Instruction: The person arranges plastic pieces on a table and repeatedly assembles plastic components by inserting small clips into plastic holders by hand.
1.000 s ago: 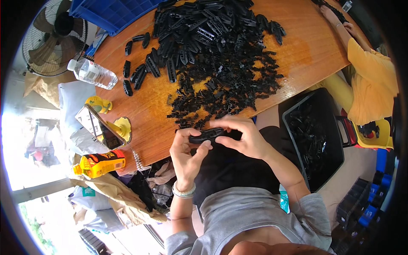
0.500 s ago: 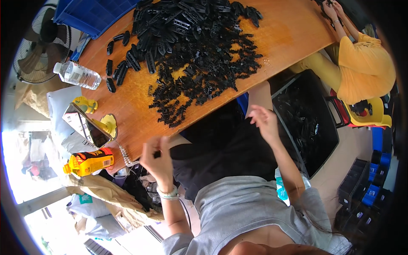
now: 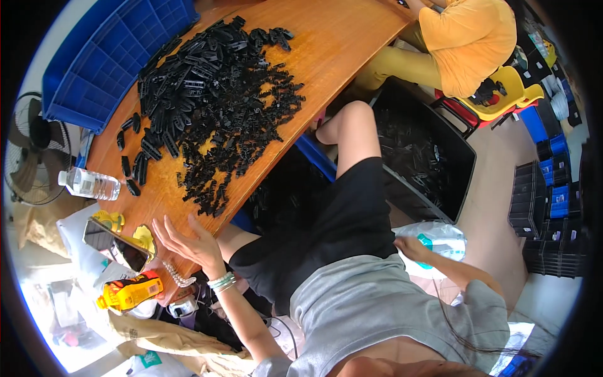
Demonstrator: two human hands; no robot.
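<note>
My left hand (image 3: 196, 246) hovers at the near table edge, its fingers spread and holding nothing. A phone (image 3: 118, 244) on a yellow stand (image 3: 144, 237) is beside it. My right hand (image 3: 412, 249) is low at my right side, by my black shorts and a clear plastic bag (image 3: 449, 239). Its fingers are curled, and whatever they hold, if anything, is hidden. On the table lies a pile of black plastic clip-like pieces: long ones (image 3: 195, 63) at the far side, small jagged ones (image 3: 235, 138) nearer.
On the wooden table (image 3: 339, 38) are a clear water bottle (image 3: 94, 184) and an orange drink bottle (image 3: 130, 292). A blue crate (image 3: 116, 56) stands far left, beside a fan (image 3: 39, 147). A black bin (image 3: 433, 157) of dark pieces stands right, near a person in yellow (image 3: 468, 47).
The view has swung to the right. My right hand has dropped from above my lap to the plastic bag at my side. My left hand's curled fingers have spread.
</note>
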